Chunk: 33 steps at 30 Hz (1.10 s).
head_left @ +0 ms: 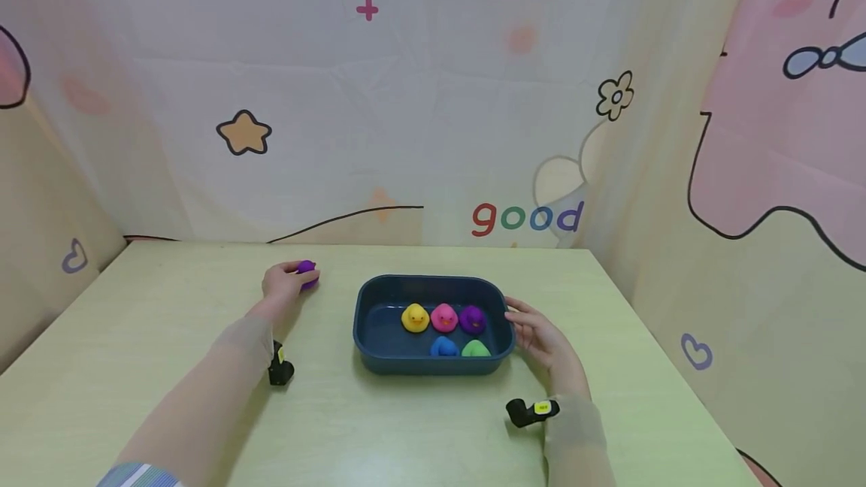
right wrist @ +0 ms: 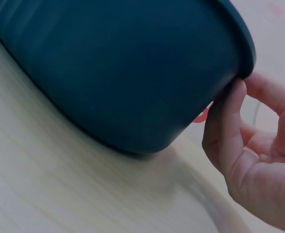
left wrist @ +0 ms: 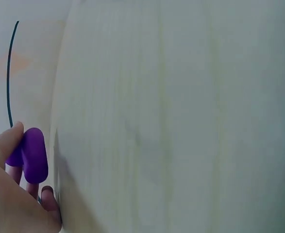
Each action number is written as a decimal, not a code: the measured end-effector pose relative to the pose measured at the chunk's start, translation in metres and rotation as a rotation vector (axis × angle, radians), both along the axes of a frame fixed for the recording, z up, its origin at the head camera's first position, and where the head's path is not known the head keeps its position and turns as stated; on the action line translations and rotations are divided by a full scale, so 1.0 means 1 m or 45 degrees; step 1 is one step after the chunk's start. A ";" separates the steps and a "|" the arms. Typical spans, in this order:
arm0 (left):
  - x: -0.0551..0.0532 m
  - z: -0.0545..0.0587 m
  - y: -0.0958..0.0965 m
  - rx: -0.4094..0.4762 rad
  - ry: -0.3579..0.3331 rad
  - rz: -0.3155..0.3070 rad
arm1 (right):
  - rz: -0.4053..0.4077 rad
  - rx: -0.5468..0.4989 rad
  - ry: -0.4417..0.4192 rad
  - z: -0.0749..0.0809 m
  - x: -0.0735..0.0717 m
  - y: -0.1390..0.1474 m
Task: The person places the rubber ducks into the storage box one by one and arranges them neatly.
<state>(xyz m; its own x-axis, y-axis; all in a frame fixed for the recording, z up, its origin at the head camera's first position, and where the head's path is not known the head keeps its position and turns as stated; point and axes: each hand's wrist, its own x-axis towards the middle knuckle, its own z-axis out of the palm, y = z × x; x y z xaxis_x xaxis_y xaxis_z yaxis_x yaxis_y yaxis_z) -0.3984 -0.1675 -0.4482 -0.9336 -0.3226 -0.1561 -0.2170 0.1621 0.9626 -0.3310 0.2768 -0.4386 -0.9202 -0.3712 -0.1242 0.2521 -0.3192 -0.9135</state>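
In the head view my left hand (head_left: 283,282) reaches to the back left of the table, its thumb and fingers pinching a purple toy duck (head_left: 307,273). The left wrist view shows the purple duck's rounded body (left wrist: 35,155) between thumb and fingers, close over the table. At the right end of a dark blue basin (head_left: 433,367), my right hand (head_left: 541,337) holds the rim with its thumb and fingertips. Inside sit a yellow duck (head_left: 416,319), a pink duck (head_left: 444,318), another purple duck (head_left: 473,319), a blue duck (head_left: 444,346) and a green duck (head_left: 476,349); the front wall partly hides the last two.
The basin stands on a pale wooden table (head_left: 379,427). Printed cloth (head_left: 406,96) hangs behind the table's back edge and along both sides. A small black camera is strapped on each wrist.
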 end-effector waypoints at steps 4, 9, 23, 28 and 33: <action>0.001 0.000 -0.005 0.066 0.047 -0.060 | -0.002 0.008 -0.001 0.000 0.000 0.000; 0.004 0.000 -0.014 -0.065 0.092 -0.190 | -0.006 -0.024 -0.018 -0.002 -0.001 0.000; 0.010 0.000 -0.035 -0.221 0.185 -0.702 | -0.042 -0.041 0.014 -0.015 -0.010 0.004; 0.012 -0.001 -0.041 -0.261 0.186 -0.817 | -0.045 -0.038 0.004 -0.015 -0.009 0.004; 0.016 0.000 -0.046 -0.326 0.175 -0.909 | -0.059 -0.020 -0.008 -0.014 -0.009 0.004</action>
<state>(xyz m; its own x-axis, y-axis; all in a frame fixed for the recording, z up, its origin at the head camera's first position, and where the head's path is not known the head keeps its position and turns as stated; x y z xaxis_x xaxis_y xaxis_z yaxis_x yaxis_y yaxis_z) -0.3828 -0.2140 -0.4482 -0.9346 0.3549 -0.0252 0.1429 0.4393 0.8869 -0.3401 0.2806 -0.4523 -0.9357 -0.3303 -0.1243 0.2422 -0.3447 -0.9069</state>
